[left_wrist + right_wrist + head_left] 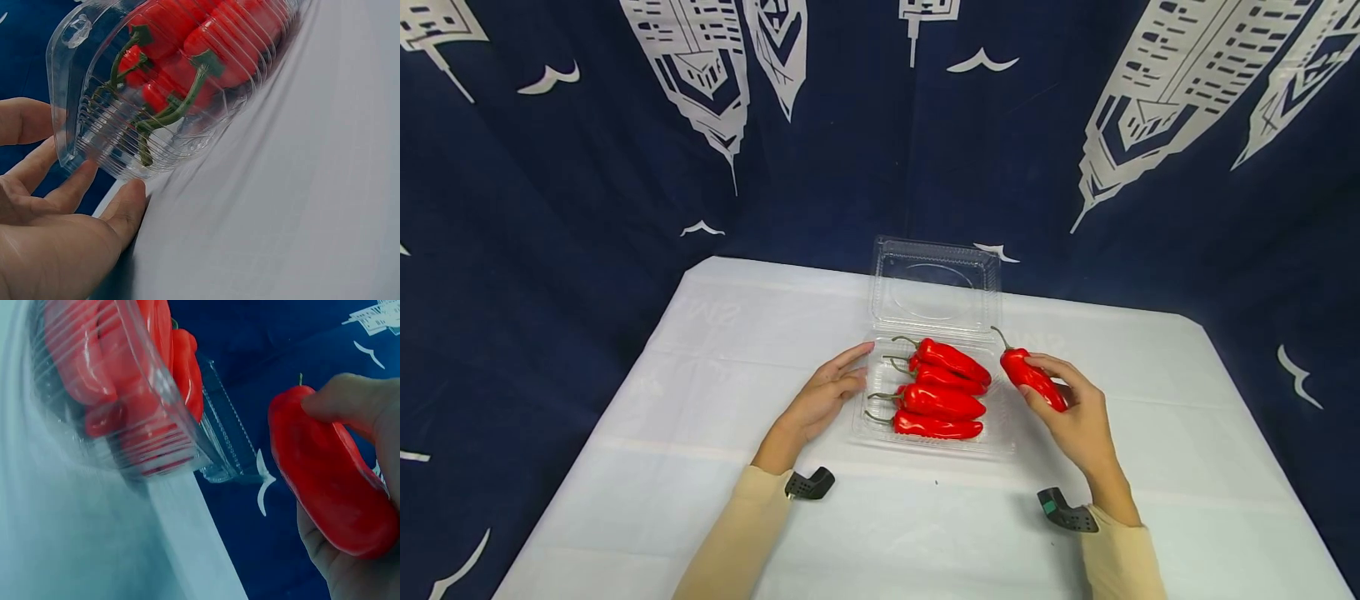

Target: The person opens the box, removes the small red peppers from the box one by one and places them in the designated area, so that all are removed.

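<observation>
A clear plastic clamshell box stands on the white table with its lid raised at the back. Several red peppers lie in it side by side, their green stems pointing left. My left hand is at the box's left side, its fingers extended and fingertips right at the ribbed wall, as the left wrist view also shows. Just right of the box, my right hand grips another red pepper between thumb and fingers, stem up and to the left. In the right wrist view this pepper is beside the box wall.
The table has a white cloth cover. Behind it hangs a dark blue curtain with white building prints. Black devices are worn at both wrists, over beige sleeves.
</observation>
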Available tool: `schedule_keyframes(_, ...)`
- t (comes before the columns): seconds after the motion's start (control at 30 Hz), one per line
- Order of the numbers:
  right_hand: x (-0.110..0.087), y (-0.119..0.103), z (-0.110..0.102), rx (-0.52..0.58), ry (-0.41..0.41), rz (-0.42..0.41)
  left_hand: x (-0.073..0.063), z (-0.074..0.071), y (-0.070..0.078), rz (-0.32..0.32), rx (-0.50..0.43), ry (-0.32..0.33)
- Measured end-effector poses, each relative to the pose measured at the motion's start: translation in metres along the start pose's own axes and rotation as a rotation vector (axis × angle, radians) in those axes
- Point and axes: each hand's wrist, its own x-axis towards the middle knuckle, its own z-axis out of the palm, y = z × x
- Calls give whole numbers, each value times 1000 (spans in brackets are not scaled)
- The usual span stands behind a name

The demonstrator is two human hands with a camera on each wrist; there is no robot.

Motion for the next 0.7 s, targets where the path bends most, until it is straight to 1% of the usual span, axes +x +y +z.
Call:
schedule_keyframes(0.07,1,12,0,-29,20,41,0,0,0,-1,2,0)
schedule_keyframes(0.13,2,18,0,-47,38,72,0,0,0,-2,3,1)
schedule_keyframes(0.37,6,29,1,-88,92,208,0,0,0,0,-5,2)
schedule_keyframes(0.6,9,41,4,-104,101,342,0,1,0,-2,-8,4)
schedule_keyframes(0.7,10,46,5,-93,102,400,0,1,0,-1,-6,5)
